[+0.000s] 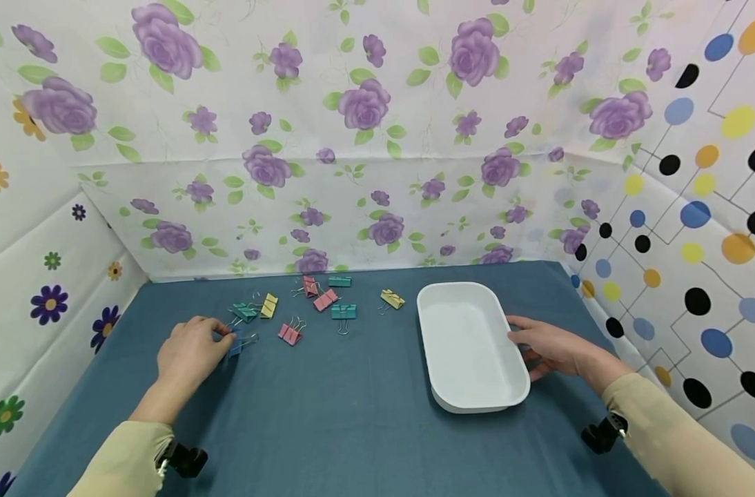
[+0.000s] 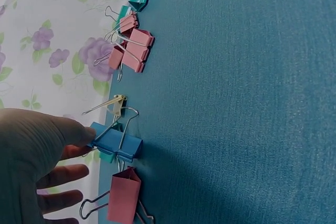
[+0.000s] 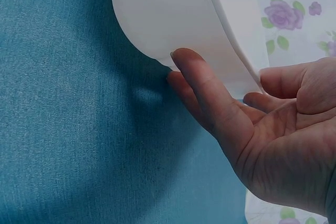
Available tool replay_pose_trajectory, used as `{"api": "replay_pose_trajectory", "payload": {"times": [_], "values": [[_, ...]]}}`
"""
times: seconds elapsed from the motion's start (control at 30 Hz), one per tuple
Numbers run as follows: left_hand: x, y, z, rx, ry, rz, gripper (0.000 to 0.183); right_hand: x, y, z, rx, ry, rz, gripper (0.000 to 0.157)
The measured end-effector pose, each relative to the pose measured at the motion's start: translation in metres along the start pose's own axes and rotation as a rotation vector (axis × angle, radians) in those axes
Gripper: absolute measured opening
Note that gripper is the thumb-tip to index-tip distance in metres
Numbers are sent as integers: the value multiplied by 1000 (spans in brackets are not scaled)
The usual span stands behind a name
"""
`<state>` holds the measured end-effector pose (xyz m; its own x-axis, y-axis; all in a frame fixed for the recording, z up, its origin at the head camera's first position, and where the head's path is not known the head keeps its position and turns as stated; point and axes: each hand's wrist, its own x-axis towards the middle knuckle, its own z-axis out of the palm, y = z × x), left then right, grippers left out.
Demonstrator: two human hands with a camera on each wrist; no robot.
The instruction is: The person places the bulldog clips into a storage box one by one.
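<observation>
My left hand (image 1: 194,348) pinches a blue binder clip (image 2: 116,142) between thumb and fingers, at the left of the cloth; in the head view the hand partly covers the clip (image 1: 237,343). Close beyond it lie a teal binder clip (image 1: 244,312) and a yellow one (image 1: 268,306). At the right, my right hand (image 1: 553,347) holds the side of a white rectangular tray (image 1: 473,345). In the right wrist view, the thumb lies at the rim of the tray (image 3: 168,14) and the fingertips reach its lower edge. Nothing shows inside the tray.
Several more binder clips lie toward the back: a pink one (image 1: 290,331), another pink one (image 1: 326,299), a teal one (image 1: 344,312) and a yellow one (image 1: 393,298). Patterned sheets (image 1: 377,207) stand behind and along both sides of the blue cloth (image 1: 328,421).
</observation>
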<state>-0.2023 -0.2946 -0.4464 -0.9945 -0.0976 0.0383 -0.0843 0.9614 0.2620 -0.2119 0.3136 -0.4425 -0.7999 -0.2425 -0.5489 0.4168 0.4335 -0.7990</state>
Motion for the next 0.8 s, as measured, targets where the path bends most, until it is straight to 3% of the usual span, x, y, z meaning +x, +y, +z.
{"api": "replay_pose_trajectory", "payload": {"times": [0.5, 0.8], "values": [[1, 0, -1, 2, 3, 6, 20, 1, 1, 0, -7, 1, -8, 68], [1, 2, -2, -5, 58, 29, 17, -1, 0, 0, -4, -2, -5, 67]]}}
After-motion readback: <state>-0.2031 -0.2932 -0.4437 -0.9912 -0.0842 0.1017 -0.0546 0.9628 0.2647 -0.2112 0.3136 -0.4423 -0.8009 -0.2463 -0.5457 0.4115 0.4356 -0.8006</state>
